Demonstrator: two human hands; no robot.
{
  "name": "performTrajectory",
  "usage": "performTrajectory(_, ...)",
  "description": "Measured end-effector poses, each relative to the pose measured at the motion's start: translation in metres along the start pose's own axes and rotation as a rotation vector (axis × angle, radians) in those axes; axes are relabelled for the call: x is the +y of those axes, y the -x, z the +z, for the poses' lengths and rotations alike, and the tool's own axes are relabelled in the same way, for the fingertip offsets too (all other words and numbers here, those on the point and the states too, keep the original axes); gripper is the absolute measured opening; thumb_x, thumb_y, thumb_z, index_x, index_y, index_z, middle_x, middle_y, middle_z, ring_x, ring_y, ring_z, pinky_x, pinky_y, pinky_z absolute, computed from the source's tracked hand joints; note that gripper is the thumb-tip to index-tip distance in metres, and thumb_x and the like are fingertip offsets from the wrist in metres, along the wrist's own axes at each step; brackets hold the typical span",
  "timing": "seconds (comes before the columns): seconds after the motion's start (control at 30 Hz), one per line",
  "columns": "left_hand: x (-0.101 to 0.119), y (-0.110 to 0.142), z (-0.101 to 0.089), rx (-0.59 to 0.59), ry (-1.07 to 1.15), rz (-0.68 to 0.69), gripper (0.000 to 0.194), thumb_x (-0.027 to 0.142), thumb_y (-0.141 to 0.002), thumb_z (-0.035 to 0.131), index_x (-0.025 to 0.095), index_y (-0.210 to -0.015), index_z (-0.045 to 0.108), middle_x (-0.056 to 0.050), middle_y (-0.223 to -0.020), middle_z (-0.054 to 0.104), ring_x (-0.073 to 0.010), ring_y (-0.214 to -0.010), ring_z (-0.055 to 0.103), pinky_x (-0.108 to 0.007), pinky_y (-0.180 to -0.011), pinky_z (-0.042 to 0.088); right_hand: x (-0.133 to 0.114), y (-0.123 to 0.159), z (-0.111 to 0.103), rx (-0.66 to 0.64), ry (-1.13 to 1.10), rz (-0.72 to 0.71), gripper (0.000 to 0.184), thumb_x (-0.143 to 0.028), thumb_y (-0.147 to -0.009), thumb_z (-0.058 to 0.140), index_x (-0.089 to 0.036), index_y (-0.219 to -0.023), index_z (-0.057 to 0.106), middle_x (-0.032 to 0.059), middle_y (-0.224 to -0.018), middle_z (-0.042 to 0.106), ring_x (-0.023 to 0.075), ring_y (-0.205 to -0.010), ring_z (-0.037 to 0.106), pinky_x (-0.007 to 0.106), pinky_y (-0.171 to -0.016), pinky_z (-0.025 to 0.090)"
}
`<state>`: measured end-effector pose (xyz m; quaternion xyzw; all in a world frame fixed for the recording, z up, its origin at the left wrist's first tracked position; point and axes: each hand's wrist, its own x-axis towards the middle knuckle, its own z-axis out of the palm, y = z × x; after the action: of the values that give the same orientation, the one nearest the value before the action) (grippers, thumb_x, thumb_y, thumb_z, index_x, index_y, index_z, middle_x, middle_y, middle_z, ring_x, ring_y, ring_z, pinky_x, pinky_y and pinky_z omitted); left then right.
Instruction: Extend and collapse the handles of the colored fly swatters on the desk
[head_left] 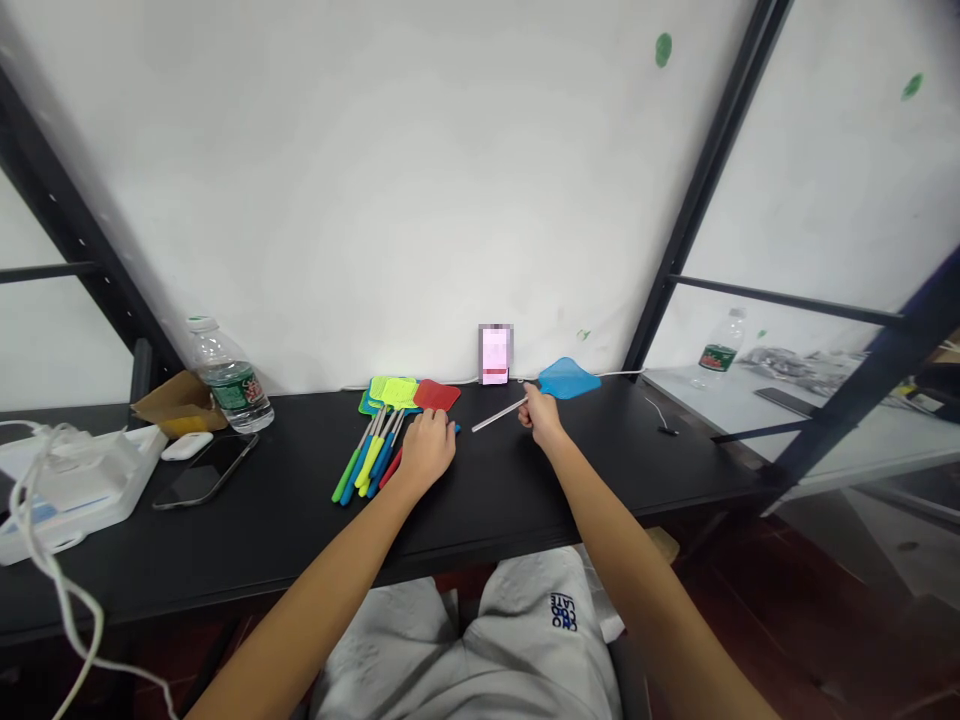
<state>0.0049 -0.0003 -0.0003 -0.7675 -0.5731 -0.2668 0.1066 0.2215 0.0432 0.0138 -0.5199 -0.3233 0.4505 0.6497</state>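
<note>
Head view: from my remote seat I am watching the right hand (538, 412) clenching around a pale, thin rod (499, 415), with a blue swatter head (570, 379) lying just beyond that fist near the wall (375, 200). The left hand (429, 447) is curling palm-down beside the bundled swatters (373, 462) on the black table (300, 540), a blue tip (457, 428) peeking out past its fingers, and I am not managing to tell whether it is grasping that.

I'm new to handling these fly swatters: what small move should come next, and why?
I'd probably bring the metal rod in the right hand toward the blue tip at the left hand: the rod's bare end points roughly that way, with a gap between them.
</note>
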Motion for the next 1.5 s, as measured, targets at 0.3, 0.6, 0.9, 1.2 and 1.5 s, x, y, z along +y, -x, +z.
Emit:
performTrajectory(0.3, 0.012, 0.003, -0.003, -0.153, 0.633, 0.158, 0.032, 0.047, -0.093, 0.046, 0.019, -0.086, 0.059, -0.002, -0.074, 0.064, -0.0139, -0.065, 0.057, -0.026, -0.061, 0.04, 0.023, 0.017, 0.015, -0.651, 0.422, 0.002, 0.055, -0.054, -0.09, 0.048, -0.017, -0.049, 0.048, 0.005, -0.045, 0.055, 0.008, -0.033, 0.045, 0.019, -0.033, 0.026)
performTrajectory(0.6, 0.01, 0.003, 0.002, -0.183, 0.63, 0.199, 0.022, 0.031, -0.088, 0.049, 0.019, -0.068, 0.049, 0.005, -0.057, 0.048, -0.0093, -0.053, 0.042, -0.024, -0.054, 0.027, 0.025, 0.025, 0.024, -0.573, 0.319, -0.074, 0.045, -0.049, -0.084, 0.056, -0.017, -0.054, 0.05, 0.0004, -0.045, 0.052, 0.0069, -0.033, 0.042, 0.019, -0.033, 0.023)
performTrajectory(0.9, 0.011, 0.003, 0.002, -0.186, 0.632, 0.145, 0.028, 0.034, -0.088, 0.048, 0.018, -0.065, 0.051, 0.003, -0.057, 0.051, -0.0099, -0.054, 0.041, -0.024, -0.054, 0.025, 0.025, 0.024, 0.023, -0.606, 0.3, 0.012, 0.042, -0.046, -0.085, 0.055, -0.017, -0.055, 0.046, -0.0012, -0.044, 0.049, 0.0062, -0.033, 0.04, 0.018, -0.033, 0.021)
performTrajectory(1.2, 0.013, -0.002, -0.003, -0.204, 0.65, 0.077, 0.033, 0.033, -0.087, 0.046, 0.018, -0.059, 0.053, 0.001, -0.051, 0.055, -0.0106, -0.049, 0.044, -0.023, -0.052, 0.029, 0.029, 0.027, 0.026, -0.714, 0.382, 0.017, 0.044, -0.05, -0.086, 0.054, -0.017, -0.058, 0.05, -0.0005, -0.046, 0.052, 0.0069, -0.033, 0.043, 0.018, -0.03, 0.022)
performTrajectory(1.5, 0.014, -0.003, -0.002, -0.168, 0.699, 0.069, 0.035, 0.034, -0.087, 0.046, 0.018, -0.057, 0.048, 0.002, -0.046, 0.054, -0.0095, -0.046, 0.045, -0.022, -0.052, 0.03, 0.022, 0.027, 0.024, -0.662, 0.207, -0.031, 0.046, -0.054, -0.081, 0.06, -0.016, -0.057, 0.048, -0.0015, -0.046, 0.05, 0.0058, -0.035, 0.041, 0.018, -0.035, 0.02)
